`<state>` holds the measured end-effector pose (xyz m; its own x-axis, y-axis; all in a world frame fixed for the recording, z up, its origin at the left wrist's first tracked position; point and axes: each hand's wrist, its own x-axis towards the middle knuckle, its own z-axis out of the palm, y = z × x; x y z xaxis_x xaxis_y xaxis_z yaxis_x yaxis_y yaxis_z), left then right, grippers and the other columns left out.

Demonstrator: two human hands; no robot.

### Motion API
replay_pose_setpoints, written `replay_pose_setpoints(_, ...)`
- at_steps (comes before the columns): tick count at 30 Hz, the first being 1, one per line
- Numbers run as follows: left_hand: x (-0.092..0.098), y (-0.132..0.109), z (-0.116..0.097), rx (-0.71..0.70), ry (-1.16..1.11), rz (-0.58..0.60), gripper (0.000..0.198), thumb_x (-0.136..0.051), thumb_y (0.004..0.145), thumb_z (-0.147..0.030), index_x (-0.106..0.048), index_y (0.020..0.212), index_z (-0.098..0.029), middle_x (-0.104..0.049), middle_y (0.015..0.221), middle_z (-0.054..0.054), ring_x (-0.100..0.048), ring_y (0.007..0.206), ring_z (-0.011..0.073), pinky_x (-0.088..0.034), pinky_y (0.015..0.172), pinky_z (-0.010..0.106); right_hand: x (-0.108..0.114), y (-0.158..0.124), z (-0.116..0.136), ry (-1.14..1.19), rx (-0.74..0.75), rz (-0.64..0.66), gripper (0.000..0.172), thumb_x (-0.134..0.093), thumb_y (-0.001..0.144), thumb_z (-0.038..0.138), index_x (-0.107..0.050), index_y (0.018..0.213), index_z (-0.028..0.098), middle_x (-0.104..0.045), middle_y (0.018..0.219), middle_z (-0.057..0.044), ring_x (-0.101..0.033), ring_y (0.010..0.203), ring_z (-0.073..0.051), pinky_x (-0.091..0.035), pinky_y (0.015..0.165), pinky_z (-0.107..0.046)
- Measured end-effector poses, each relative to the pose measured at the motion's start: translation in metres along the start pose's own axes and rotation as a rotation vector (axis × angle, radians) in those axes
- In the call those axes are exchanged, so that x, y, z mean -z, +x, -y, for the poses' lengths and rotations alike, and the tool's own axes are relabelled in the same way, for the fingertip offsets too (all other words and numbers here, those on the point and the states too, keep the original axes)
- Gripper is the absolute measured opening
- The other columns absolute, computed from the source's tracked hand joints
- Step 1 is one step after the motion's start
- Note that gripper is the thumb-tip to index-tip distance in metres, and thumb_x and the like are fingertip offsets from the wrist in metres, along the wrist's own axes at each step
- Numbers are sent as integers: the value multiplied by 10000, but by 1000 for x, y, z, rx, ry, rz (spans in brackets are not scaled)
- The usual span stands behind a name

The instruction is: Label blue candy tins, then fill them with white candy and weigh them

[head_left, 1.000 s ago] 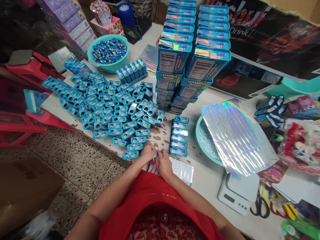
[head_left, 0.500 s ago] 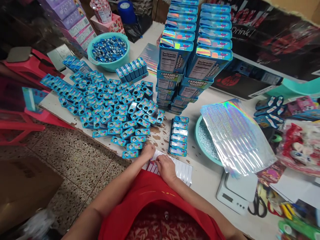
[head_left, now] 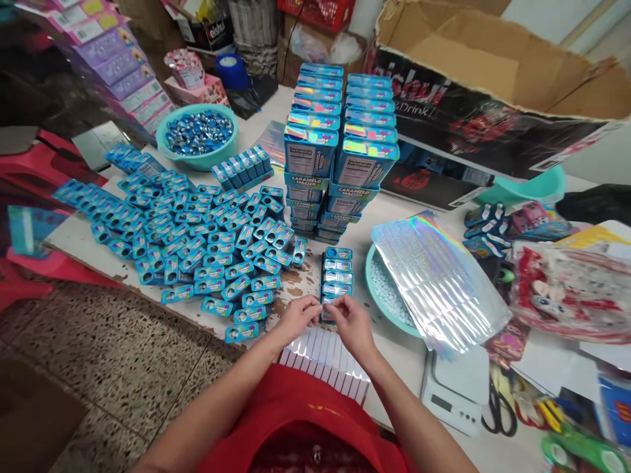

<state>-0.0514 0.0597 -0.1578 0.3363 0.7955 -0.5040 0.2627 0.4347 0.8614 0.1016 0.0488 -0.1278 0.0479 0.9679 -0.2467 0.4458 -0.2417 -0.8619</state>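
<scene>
Head view: left hand beside right hand (boxes read "CARAMELO MACIZO").

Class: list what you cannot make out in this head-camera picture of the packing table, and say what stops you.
Head view: anything pinched between left hand and right hand; fingers cover it.
Head view: teal bowl of white pellets, mostly under holographic sheets.
Head view: print on small blue boxes, too small.
Head view: green item, cut off by lower right edge.

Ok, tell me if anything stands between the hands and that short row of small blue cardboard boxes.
Nothing visible: left hand and right hand meet at the near end of the short row of small blue boxes.
</scene>
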Motion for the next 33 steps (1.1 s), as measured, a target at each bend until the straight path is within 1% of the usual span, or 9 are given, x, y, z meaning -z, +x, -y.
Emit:
replay_pose_setpoints(3, 7, 31, -16, -51, 102, -40, 211, -458, 820, -314, -593, 787, -155, -530, 564, -37, -514, 498, 94, -420, 520, 206, 0, 31, -7, 27, -54, -102, 188, -571, 756, 369, -560, 696, 191, -552, 615, 18, -494, 547, -138, -395, 561, -254)
replay_pose_setpoints(7, 23, 77, -47, -100, 334, -119, 198, -423, 842, -237, -538, 992, -180, -544, 594, -55, -529, 505, 102, -431, 553, 214, -1, 81, -10, -73, 11, -322, 176, -607, 709, 351, -609, 686, 177, -563, 830, -60, -542, 795, -210, -443, 739, -338)
replay_pose_setpoints(10, 30, 106, -65, -108, 559, -174, 228, -376, 858, -162, -508, 1044, -186, -604, 681, -14, -592, 644, 141, -446, 663, 247, -3, 114, -9, -173, 35, -439, 136, -613, 695, 292, -636, 684, 158, -541, 983, -129, -492, 1015, -277, -392, 890, -407)
replay_pose_setpoints(14, 33, 130, -71, -93, 670, -212, 282, -416, 815, -75, -503, 1065, -171, -646, 851, 64, -614, 871, 207, -423, 784, 295, -9, 138, -15, -186, 15, -483, 113, -580, 697, 233, -637, 654, 146, -539, 1016, -157, -486, 1046, -290, -371, 922, -424)
replay_pose_setpoints(20, 26, 141, -64, -35, 697, -211, 315, -439, 817, -79, -477, 1120, -157, -658, 935, 102, -615, 931, 222, -409, 821, 297, -16, 147, -29, -159, -33, -480, 79, -554, 682, 219, -590, 636, 166, -567, 990, -139, -536, 994, -263, -405, 883, -373)
replay_pose_setpoints(22, 21, 143, -60, 1, 688, -232, 340, -438, 820, -80, -459, 1152, -148, -658, 979, 121, -616, 948, 222, -409, 819, 293, -17, 148, -32, -150, -60, -485, 73, -553, 679, 224, -586, 700, 162, -577, 984, -134, -549, 966, -257, -410, 869, -368)
replay_pose_setpoints(26, 13, 145, -46, 118, 635, -288, 326, -449, 828, -115, -479, 1153, -124, -669, 974, 161, -633, 923, 243, -430, 772, 307, -17, 148, -36, -109, -118, -493, 336, -569, 677, 271, -544, 981, 130, -602, 945, -117, -573, 862, -239, -438, 802, -363)
replay_pose_setpoints(29, 10, 141, -35, 182, 572, -337, 276, -438, 850, -156, -527, 1109, -121, -676, 981, 163, -636, 942, 244, -443, 782, 309, -15, 149, -44, -63, -134, -445, 439, -580, 677, 298, -522, 1067, 106, -619, 978, -139, -586, 885, -252, -448, 811, -371)
replay_pose_setpoints(33, -4, 133, -30, 150, 457, -429, 382, -289, 937, -254, -448, 1264, -138, -579, 1247, 137, -542, 1153, 192, -412, 925, 280, -11, 149, -56, 21, -124, -309, 466, -543, 738, 351, -537, 1144, 122, -644, 1037, -121, -605, 944, -242, -466, 838, -361)
